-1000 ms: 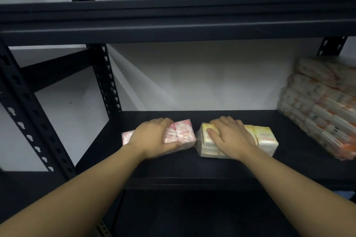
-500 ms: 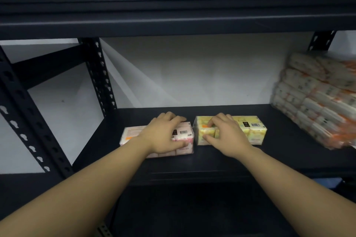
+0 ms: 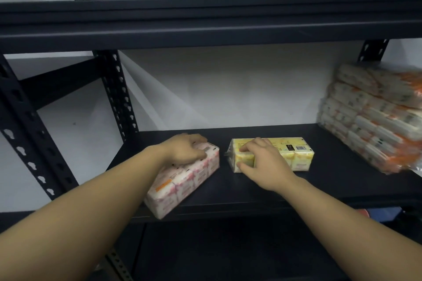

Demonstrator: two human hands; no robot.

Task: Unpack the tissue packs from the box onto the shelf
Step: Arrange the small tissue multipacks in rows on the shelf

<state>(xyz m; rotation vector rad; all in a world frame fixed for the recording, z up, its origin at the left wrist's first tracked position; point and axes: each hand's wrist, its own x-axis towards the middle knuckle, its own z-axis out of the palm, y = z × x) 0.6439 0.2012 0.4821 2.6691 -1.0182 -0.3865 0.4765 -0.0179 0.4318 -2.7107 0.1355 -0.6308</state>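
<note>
A pink tissue pack (image 3: 182, 185) lies on the black shelf (image 3: 251, 187), turned so that its near end reaches the shelf's front edge. My left hand (image 3: 185, 150) grips its far end from above. To the right lies a yellow tissue pack (image 3: 290, 153), lengthwise across the shelf. My right hand (image 3: 262, 162) holds its left end, thumb at the front and fingers on top. The box is not in view.
A tall stack of orange-and-white tissue packs (image 3: 374, 118) fills the shelf's right end. A black shelf beam (image 3: 205, 23) runs overhead. Perforated black uprights (image 3: 118, 98) stand at the left. A white wall is behind. A lower shelf level is dark below.
The pink pack has swung from lying across the shelf to pointing toward me. The yellow pack has slid a little farther back and to the right.
</note>
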